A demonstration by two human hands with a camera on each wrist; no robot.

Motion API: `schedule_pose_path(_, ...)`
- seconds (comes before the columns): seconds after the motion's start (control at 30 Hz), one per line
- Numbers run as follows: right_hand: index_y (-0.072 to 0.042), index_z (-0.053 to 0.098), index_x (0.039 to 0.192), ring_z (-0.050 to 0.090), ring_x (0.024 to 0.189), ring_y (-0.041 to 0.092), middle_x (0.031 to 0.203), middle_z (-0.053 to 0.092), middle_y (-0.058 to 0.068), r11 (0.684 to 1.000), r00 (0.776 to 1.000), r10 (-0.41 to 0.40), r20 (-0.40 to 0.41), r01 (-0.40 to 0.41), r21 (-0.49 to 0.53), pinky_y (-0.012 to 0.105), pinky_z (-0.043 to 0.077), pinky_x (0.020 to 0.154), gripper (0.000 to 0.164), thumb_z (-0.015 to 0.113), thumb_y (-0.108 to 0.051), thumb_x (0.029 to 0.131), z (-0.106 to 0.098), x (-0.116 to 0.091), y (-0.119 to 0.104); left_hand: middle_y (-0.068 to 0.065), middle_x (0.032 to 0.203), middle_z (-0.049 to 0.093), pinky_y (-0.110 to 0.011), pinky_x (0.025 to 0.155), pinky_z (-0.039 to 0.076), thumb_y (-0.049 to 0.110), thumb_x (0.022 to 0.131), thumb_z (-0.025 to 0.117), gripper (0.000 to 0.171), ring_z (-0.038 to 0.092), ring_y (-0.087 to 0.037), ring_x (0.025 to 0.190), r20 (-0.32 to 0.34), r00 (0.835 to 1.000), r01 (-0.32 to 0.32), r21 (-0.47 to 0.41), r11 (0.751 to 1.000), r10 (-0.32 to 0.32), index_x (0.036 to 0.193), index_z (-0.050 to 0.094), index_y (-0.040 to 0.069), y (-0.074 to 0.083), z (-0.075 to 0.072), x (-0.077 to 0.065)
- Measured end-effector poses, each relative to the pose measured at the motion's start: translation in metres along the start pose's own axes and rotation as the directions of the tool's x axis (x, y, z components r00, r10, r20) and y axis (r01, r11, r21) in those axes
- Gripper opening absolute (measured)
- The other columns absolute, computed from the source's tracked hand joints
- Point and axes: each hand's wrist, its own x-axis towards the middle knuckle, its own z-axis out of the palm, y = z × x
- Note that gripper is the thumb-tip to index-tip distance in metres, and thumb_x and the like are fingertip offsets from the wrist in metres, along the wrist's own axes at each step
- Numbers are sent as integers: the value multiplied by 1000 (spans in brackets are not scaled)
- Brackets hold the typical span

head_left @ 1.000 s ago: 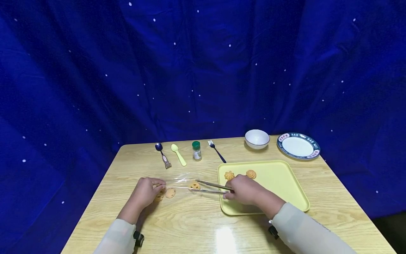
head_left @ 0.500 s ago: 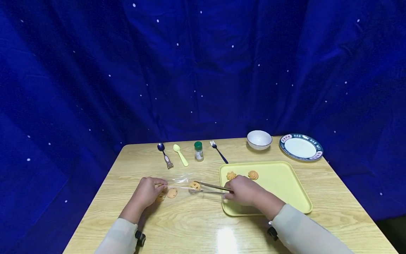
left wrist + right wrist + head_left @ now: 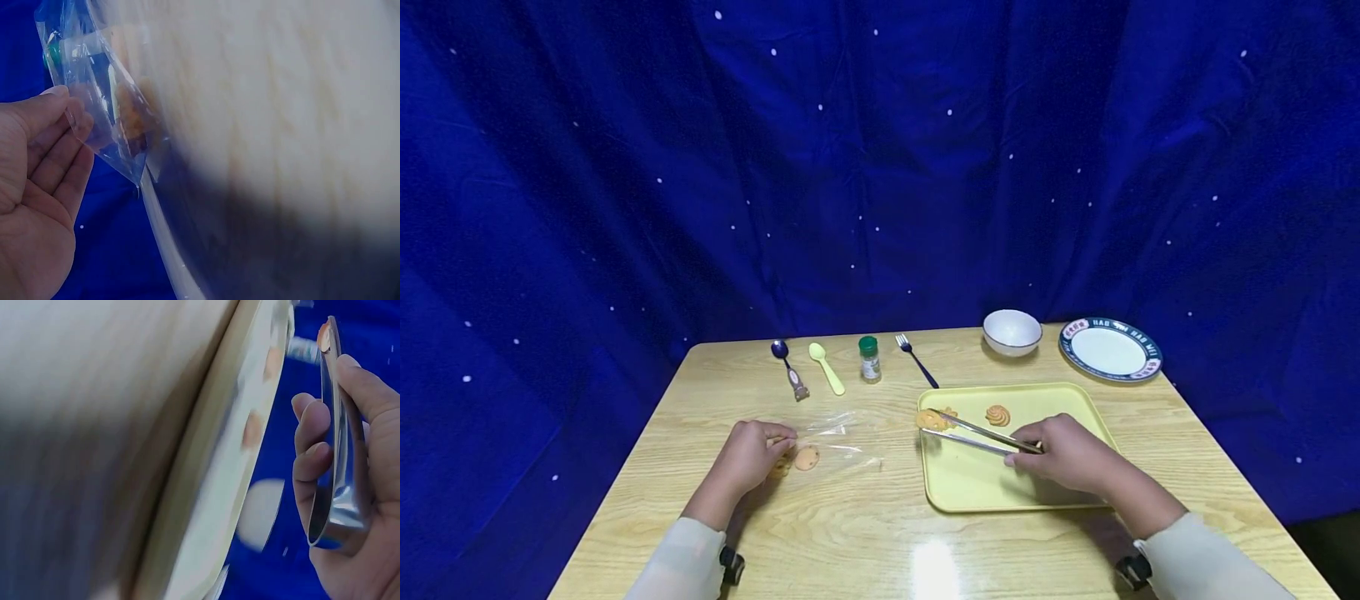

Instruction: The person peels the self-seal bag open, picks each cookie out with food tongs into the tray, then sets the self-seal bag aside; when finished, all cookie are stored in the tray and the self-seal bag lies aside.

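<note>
My left hand [image 3: 748, 457] pinches the edge of a clear plastic bag [image 3: 842, 429] lying on the wooden table. Inside it, near my fingers, are a round cookie [image 3: 807, 457] and another cookie partly behind the fingertips. My right hand [image 3: 1063, 454] grips metal tongs [image 3: 344, 509], whose tips hold a round cookie [image 3: 929, 419] over the left side of a yellow tray [image 3: 1022, 492]. That cookie overlaps a flower-shaped cookie [image 3: 953, 412] in the head view. Farther right on the tray lies a swirl cookie [image 3: 997, 415].
Along the back stand or lie a dark spoon [image 3: 792, 375], a yellow spoon [image 3: 826, 368], a green-capped shaker jar [image 3: 869, 360] and a fork [image 3: 917, 362]. A white bowl [image 3: 1012, 333] and a blue-rimmed plate [image 3: 1111, 350] sit at the back right. A blue curtain [image 3: 880, 167] hangs behind.
The right hand has drawn the tongs rightward out of the bag, bringing a cookie from it over the tray. The left hand has stayed at the bag's edge.
</note>
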Motion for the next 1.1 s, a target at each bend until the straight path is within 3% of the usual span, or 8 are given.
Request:
schedule_pose_path(0.1, -30, 75, 92, 45, 52, -2, 69, 64, -16, 999, 998, 44, -40, -44, -7, 21, 40, 47, 14, 74, -44, 92, -11, -20, 19, -3, 115, 77, -32, 76, 54, 18, 95, 74, 12, 71, -23, 112, 3, 1000, 0, 6, 1000, 0, 104, 83, 18, 0, -1, 0)
schedule_pose_path(0.3, -22, 77, 98, 52, 51, 1, 70, 64, -13, 988, 984, 140, -106, -146, -51, 22, 41, 48, 22, 75, -43, 92, -34, -54, 53, -3, 115, 77, -39, 85, 57, 18, 95, 74, 13, 70, -25, 115, 9, 1000, -5, 11, 1000, 5, 104, 82, 18, -1, -2, 2)
schedule_pose_path(0.53, -29, 70, 79, 48, 48, 3, 54, 53, -15, 965, 961, 233, -147, -247, -91, 21, 35, 45, 19, 76, -43, 90, -48, -80, 89, -2, 114, 77, -49, 96, 56, 18, 96, 73, 13, 69, -28, 117, 10, 1000, -10, 20, 1000, 10, 105, 83, 18, -2, -3, 4)
schedule_pose_path(0.7, -29, 67, 72, 44, 46, 3, 51, 50, -16, 955, 953, 257, -162, -276, -107, 21, 33, 45, 24, 79, -43, 88, -50, -87, 103, -2, 114, 77, -50, 99, 56, 18, 96, 73, 13, 69, -27, 117, 11, 1000, -11, 22, 1000, 11, 104, 83, 17, -1, -2, 3)
schedule_pose_path(0.93, -30, 67, 73, 44, 46, 4, 48, 49, -17, 948, 951, 256, -175, -282, -147, 22, 32, 46, 23, 80, -43, 86, -51, -86, 103, -2, 114, 77, -48, 96, 56, 19, 96, 73, 13, 69, -26, 117, 13, 1000, -5, 15, 1000, 5, 105, 82, 17, -1, -1, 2)
schedule_pose_path(1.1, -27, 71, 80, 48, 48, 4, 51, 52, -15, 945, 949, 261, -176, -289, -154, 23, 35, 48, 19, 79, -43, 87, -50, -84, 102, -2, 113, 78, -44, 91, 58, 19, 95, 74, 12, 70, -25, 114, 4, 1000, -6, 18, 1000, 6, 104, 83, 17, -1, 0, 1)
